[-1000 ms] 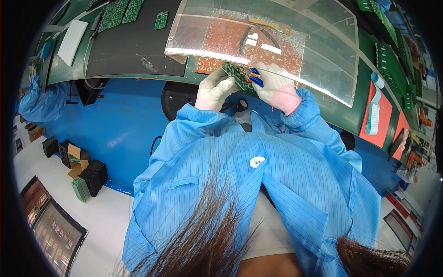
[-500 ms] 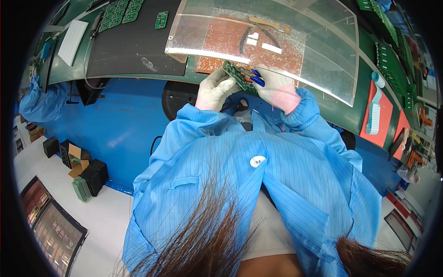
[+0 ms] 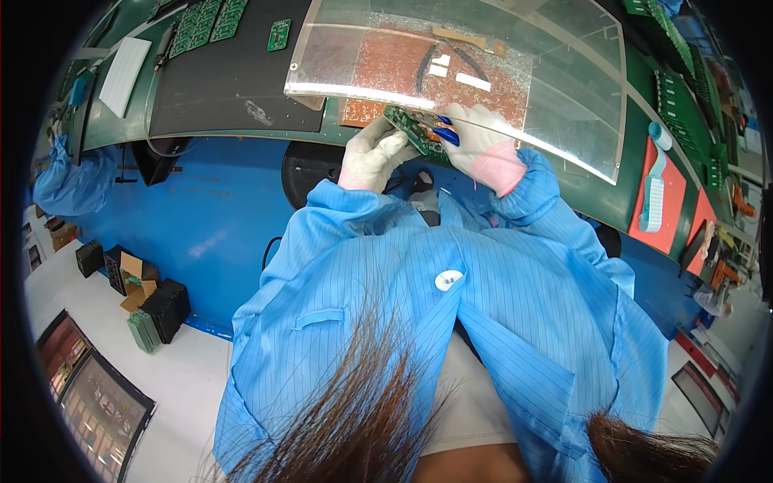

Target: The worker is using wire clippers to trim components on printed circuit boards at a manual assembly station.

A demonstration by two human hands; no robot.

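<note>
My left hand (image 3: 372, 153), in a white glove with a pink cuff, grips a green circuit board (image 3: 405, 129) by its left side. The board is tilted at the bench's front edge, below the lower rim of a clear plastic shield (image 3: 564, 97). My right hand (image 3: 481, 141), gloved the same way, is closed round blue-handled cutters (image 3: 446, 135). Their metal jaws lie against the board's upper right side; the exact contact is too small to make out. Behind the shield, a reddish-brown mat (image 3: 394, 68) carries scattered clippings.
A brush (image 3: 463, 39) and white pieces (image 3: 473, 82) lie behind the shield. On the left, a black mat (image 3: 217, 97) holds several green boards (image 3: 197, 28) and a single one (image 3: 279, 35). A red sheet (image 3: 651, 193) with a pale blue strip lies right. A round black stool (image 3: 310, 173) stands below.
The board and both hands have shifted very slightly up and left in the picture. The cutters' handles have turned a little; both grips stay the same.
</note>
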